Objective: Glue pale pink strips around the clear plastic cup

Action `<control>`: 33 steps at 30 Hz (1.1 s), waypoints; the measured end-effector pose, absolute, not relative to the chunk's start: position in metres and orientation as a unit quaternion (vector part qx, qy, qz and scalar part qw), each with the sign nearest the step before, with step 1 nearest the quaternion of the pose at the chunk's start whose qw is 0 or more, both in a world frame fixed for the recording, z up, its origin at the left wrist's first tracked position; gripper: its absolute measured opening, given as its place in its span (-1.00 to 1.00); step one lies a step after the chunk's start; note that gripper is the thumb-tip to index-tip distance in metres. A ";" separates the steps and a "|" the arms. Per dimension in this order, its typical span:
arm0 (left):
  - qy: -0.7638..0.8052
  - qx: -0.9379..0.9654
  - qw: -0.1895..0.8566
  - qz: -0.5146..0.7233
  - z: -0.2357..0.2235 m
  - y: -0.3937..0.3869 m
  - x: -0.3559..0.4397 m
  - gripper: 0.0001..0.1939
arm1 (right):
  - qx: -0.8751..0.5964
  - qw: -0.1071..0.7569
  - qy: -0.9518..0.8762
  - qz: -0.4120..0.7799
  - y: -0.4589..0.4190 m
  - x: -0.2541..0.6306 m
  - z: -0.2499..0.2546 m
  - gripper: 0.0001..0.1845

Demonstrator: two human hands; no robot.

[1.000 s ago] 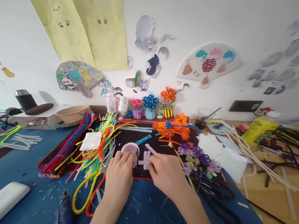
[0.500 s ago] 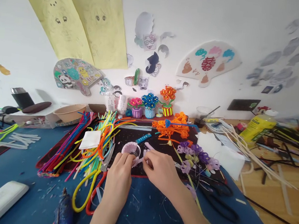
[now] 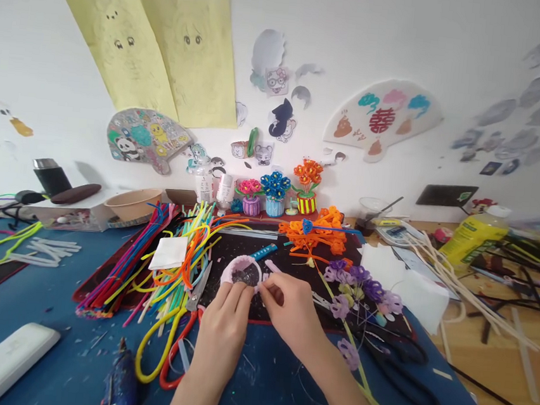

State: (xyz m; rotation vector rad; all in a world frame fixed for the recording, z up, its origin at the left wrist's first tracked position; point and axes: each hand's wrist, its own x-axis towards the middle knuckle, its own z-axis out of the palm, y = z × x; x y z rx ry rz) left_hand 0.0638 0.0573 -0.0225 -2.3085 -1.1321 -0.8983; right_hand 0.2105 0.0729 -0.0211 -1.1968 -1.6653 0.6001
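Observation:
My left hand (image 3: pixel 229 313) is closed on the near side of a round ring (image 3: pixel 235 268) with a clear rim, part of it wrapped in pale lilac pipe cleaner. At the ring's right side my right hand (image 3: pixel 291 306) pinches a pale lilac pipe cleaner (image 3: pixel 271 266), whose end sticks up past the fingers. The fingertips of both hands nearly meet at the ring, and they hide where the pipe cleaner joins it. Just beyond lies a small blue strip (image 3: pixel 264 251). Scissors (image 3: pixel 187 315) with yellow and red handles lie left of my left hand.
Bundles of coloured pipe cleaners (image 3: pixel 126 259) lie at left, orange pipe-cleaner flowers (image 3: pixel 319 231) and purple ones (image 3: pixel 358 281) at right. A glue gun (image 3: pixel 120 379) lies near front left. Black-handled scissors (image 3: pixel 397 367) are right of my right arm. Small potted pipe-cleaner flowers (image 3: pixel 274 193) stand along the wall.
The ring has tilted so more of its opening shows. Both hands stay close around it, with the right fingers still pinching the pipe cleaner. The whole view has shifted slightly.

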 end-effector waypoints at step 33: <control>-0.469 -0.714 -0.111 -0.508 -0.009 0.056 0.060 -0.89 | -0.405 0.553 -0.631 0.364 0.072 0.234 0.003 -0.81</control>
